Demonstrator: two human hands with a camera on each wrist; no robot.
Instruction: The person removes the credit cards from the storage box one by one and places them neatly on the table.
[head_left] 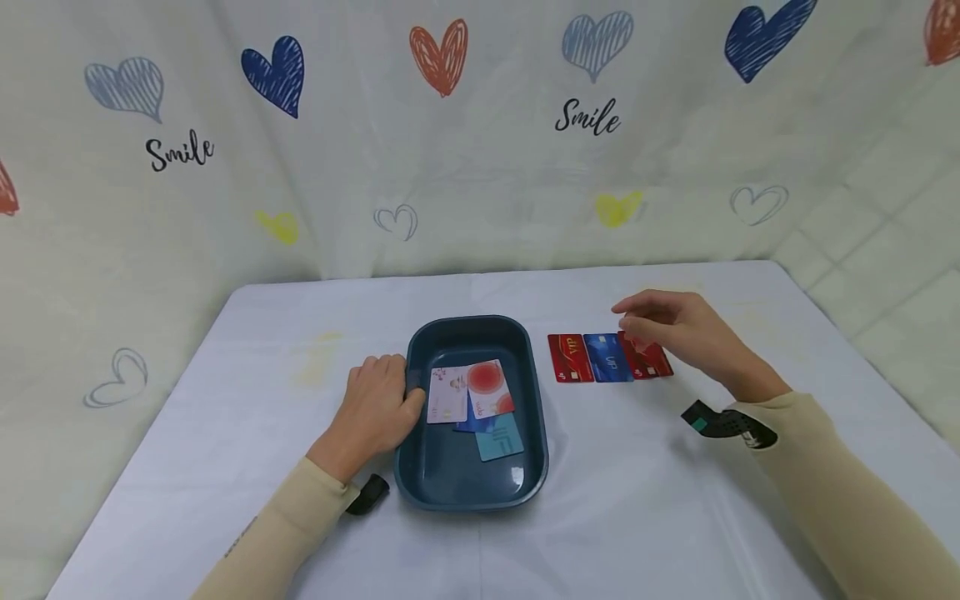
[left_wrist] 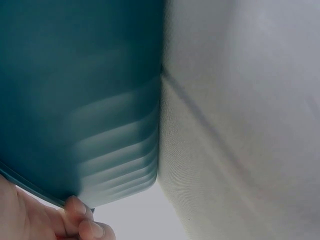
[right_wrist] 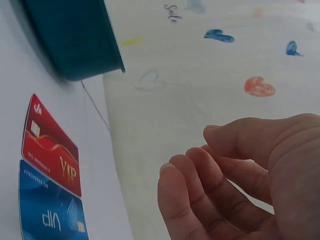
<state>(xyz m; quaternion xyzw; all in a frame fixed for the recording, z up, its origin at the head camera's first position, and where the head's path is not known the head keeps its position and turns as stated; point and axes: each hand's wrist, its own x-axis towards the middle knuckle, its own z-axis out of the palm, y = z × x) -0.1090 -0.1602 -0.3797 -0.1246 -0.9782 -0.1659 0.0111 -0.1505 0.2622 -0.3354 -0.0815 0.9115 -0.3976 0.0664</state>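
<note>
A dark teal plastic tray [head_left: 450,479] sits mid-table, and my left hand [head_left: 375,404] grips its left rim. Inside it lie overlapping cards: a pale pink card [head_left: 447,398], a white card with red circles [head_left: 489,390], a mostly covered blue card [head_left: 468,422] and a light teal card [head_left: 500,439]. Right of the tray, a red VIP card [head_left: 570,360], a blue VIP card [head_left: 608,360] and another red card [head_left: 652,364] form a row. Over that last card hovers my right hand [head_left: 678,325], fingers loosely bent, nothing between thumb and fingertips; it partly hides the card.
White cloth [head_left: 480,562] covers the table. Behind its far edge hangs a pale curtain [head_left: 495,183] printed with hearts and "Smile". Dark straps with small devices sit at both wrists, the right device [head_left: 720,421] standing out over the cloth.
</note>
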